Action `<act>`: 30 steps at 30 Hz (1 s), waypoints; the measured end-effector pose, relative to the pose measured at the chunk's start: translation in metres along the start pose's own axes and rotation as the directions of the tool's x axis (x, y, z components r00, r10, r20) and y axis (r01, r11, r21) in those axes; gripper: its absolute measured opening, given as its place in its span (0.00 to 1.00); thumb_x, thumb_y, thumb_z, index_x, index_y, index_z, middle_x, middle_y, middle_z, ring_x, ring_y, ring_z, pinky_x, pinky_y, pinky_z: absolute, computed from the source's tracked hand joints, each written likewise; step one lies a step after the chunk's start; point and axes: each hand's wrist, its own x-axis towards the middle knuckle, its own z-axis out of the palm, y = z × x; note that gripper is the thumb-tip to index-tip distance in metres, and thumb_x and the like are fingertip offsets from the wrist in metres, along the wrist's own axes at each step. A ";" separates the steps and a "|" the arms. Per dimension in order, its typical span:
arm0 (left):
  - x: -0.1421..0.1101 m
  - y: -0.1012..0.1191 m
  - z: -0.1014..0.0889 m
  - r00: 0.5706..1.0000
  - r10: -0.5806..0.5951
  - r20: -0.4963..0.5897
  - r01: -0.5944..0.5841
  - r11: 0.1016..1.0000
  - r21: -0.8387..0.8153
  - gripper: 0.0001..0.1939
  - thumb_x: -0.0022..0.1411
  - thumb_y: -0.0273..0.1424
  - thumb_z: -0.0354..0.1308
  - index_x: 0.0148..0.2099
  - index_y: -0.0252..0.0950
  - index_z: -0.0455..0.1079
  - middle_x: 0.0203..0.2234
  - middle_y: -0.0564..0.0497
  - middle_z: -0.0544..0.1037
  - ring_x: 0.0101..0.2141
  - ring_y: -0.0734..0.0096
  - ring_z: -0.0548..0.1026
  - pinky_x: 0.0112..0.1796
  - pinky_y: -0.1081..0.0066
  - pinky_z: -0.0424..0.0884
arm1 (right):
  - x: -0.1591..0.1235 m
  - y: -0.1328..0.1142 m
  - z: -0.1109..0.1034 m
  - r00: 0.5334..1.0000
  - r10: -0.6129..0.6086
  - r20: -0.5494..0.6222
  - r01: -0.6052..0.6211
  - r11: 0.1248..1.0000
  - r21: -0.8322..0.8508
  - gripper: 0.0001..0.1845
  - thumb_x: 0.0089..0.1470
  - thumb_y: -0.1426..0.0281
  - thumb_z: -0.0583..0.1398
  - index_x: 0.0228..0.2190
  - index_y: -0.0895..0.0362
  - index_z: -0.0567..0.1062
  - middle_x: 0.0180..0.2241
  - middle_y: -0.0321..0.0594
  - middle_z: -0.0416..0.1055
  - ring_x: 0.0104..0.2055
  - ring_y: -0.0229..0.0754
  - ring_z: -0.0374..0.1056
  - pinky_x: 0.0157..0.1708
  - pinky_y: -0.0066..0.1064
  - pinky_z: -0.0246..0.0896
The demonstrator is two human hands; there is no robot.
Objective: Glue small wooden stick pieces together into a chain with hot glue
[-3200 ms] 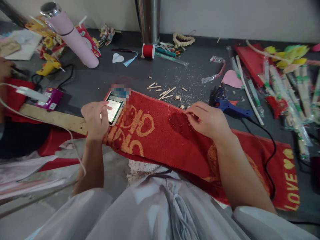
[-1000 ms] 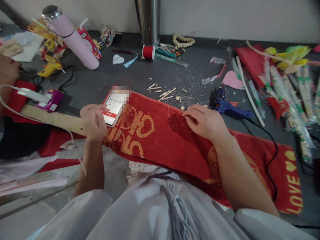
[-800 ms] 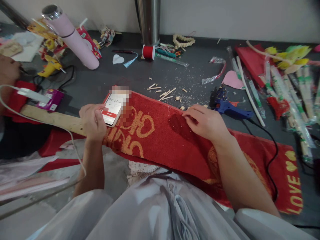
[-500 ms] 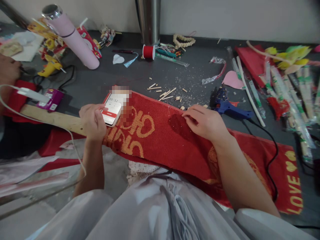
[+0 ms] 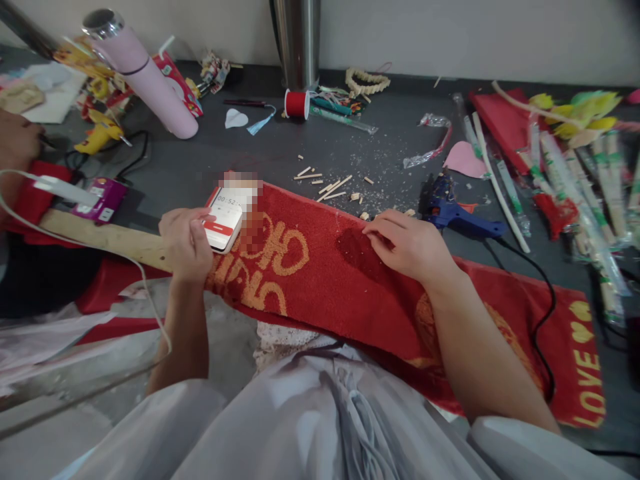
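Observation:
My left hand (image 5: 186, 243) is at the left edge of a phone (image 5: 226, 220) with a lit timer screen. Its fingers are closed against that edge, one fingertip lying over the screen. Under the phone spreads a red towel (image 5: 325, 280) with yellow-orange lettering and hearts. Over the towel's far edge, beside a dark patch, my right hand (image 5: 407, 243) rests with thumb and fingertips brought together; whatever may be between them is hidden. Short wooden sticks (image 5: 336, 189) and crumbs lie just beyond it. To its right is a blue glue gun (image 5: 460, 219), its cord crossing the towel.
At the left stand a pink bottle (image 5: 145, 80), a yellow glue gun (image 5: 103, 133) and a purple box (image 5: 103, 200); another person's hand (image 5: 17, 143) is there. A red thread spool (image 5: 297, 105) sits by the metal post (image 5: 300, 47). Wrapped sticks (image 5: 565, 173) pile up at right.

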 end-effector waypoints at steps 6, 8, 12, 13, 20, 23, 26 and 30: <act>0.000 0.002 -0.001 0.999 -0.028 0.033 0.029 1.000 -0.007 0.29 0.73 0.43 0.35 0.40 0.32 0.73 0.35 0.38 0.80 0.41 0.59 0.73 0.50 0.56 0.64 | 0.000 0.000 0.001 1.000 -0.014 -0.013 0.014 1.000 -0.005 0.11 0.59 0.74 0.54 0.34 0.57 0.78 0.34 0.40 0.79 0.31 0.38 0.72 0.27 0.28 0.61; 0.001 0.002 -0.002 0.999 -0.030 0.037 0.030 1.000 -0.002 0.29 0.73 0.43 0.35 0.40 0.32 0.74 0.35 0.39 0.80 0.41 0.60 0.73 0.50 0.56 0.64 | 0.000 0.000 0.001 0.999 -0.027 -0.020 0.027 1.000 -0.008 0.12 0.59 0.74 0.54 0.34 0.57 0.78 0.34 0.39 0.79 0.31 0.37 0.72 0.27 0.28 0.60; 0.001 0.002 -0.002 1.000 0.010 0.018 -0.010 1.000 0.000 0.27 0.73 0.40 0.36 0.41 0.32 0.74 0.34 0.39 0.81 0.40 0.60 0.73 0.48 0.57 0.65 | 0.000 0.000 0.001 1.000 -0.012 -0.014 0.012 1.000 -0.005 0.12 0.59 0.73 0.54 0.34 0.57 0.78 0.34 0.39 0.79 0.31 0.37 0.72 0.27 0.27 0.59; 0.001 0.001 -0.001 1.000 0.017 0.011 -0.017 1.000 0.001 0.26 0.73 0.39 0.36 0.41 0.32 0.74 0.34 0.39 0.81 0.40 0.60 0.73 0.48 0.56 0.66 | 0.000 0.000 0.001 1.000 -0.004 -0.008 0.004 1.000 -0.005 0.12 0.59 0.73 0.54 0.34 0.57 0.78 0.35 0.39 0.79 0.31 0.37 0.72 0.27 0.28 0.59; 0.000 0.000 -0.001 0.999 -0.007 0.040 0.006 1.000 0.013 0.28 0.73 0.41 0.35 0.42 0.32 0.73 0.34 0.39 0.80 0.40 0.59 0.72 0.49 0.56 0.65 | -0.001 0.000 0.001 1.000 0.002 -0.002 -0.002 1.000 0.015 0.12 0.59 0.74 0.54 0.34 0.56 0.78 0.35 0.40 0.78 0.31 0.37 0.72 0.27 0.28 0.60; 0.000 0.001 -0.001 0.998 -0.036 0.056 0.034 0.998 0.043 0.30 0.72 0.43 0.33 0.41 0.33 0.73 0.34 0.39 0.80 0.40 0.59 0.73 0.49 0.56 0.65 | 0.000 0.000 0.001 1.000 0.013 0.016 -0.013 0.999 0.029 0.11 0.59 0.74 0.54 0.34 0.56 0.78 0.35 0.40 0.78 0.31 0.37 0.72 0.27 0.28 0.61; 0.001 0.003 -0.002 0.997 -0.058 0.056 0.055 0.997 0.055 0.31 0.72 0.45 0.32 0.40 0.34 0.73 0.34 0.40 0.80 0.40 0.60 0.73 0.49 0.57 0.65 | 0.000 -0.001 0.002 1.000 0.012 0.016 -0.012 1.000 0.026 0.11 0.59 0.74 0.54 0.34 0.56 0.77 0.34 0.40 0.78 0.31 0.37 0.72 0.27 0.28 0.61; 0.002 0.004 -0.003 0.998 -0.039 0.045 0.038 0.999 0.038 0.30 0.72 0.44 0.34 0.39 0.33 0.73 0.33 0.39 0.80 0.40 0.60 0.74 0.49 0.57 0.66 | 0.000 -0.001 0.002 1.000 0.003 0.005 -0.003 1.000 0.022 0.12 0.59 0.73 0.53 0.34 0.57 0.78 0.34 0.40 0.78 0.31 0.37 0.72 0.27 0.28 0.61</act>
